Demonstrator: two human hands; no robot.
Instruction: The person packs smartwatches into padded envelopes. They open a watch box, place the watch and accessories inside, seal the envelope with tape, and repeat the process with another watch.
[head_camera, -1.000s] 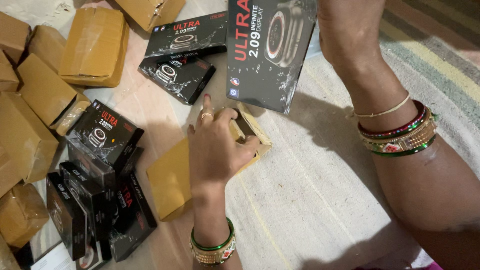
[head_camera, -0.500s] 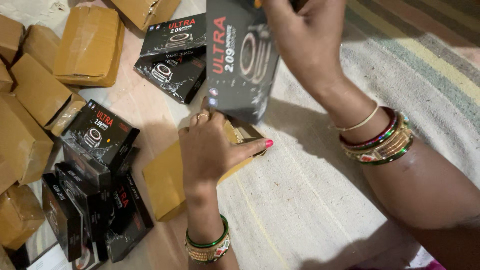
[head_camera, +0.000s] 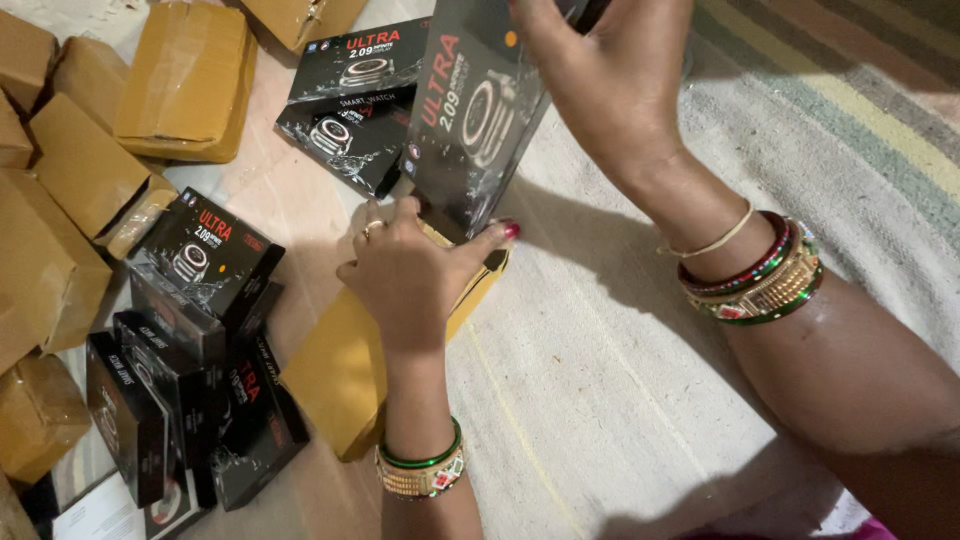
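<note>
The right hand (head_camera: 610, 85) grips the top of a tall black cardboard box printed with a smartwatch picture (head_camera: 475, 115), held upright with its lower end at the open mouth of a yellow-brown padded paper envelope (head_camera: 345, 365) lying on the floor. The left hand (head_camera: 415, 275) closes on the envelope's mouth, holding it open. The box looks barely started in. A pile of loose black boxes (head_camera: 185, 340) waits at left, while several sealed brown parcels (head_camera: 185, 80) lie beyond, seemingly finished.

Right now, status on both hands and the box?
Right hand grips tall black printed carton from above. Left hand holds open yellow paper envelope beneath. Nothing between.
</note>
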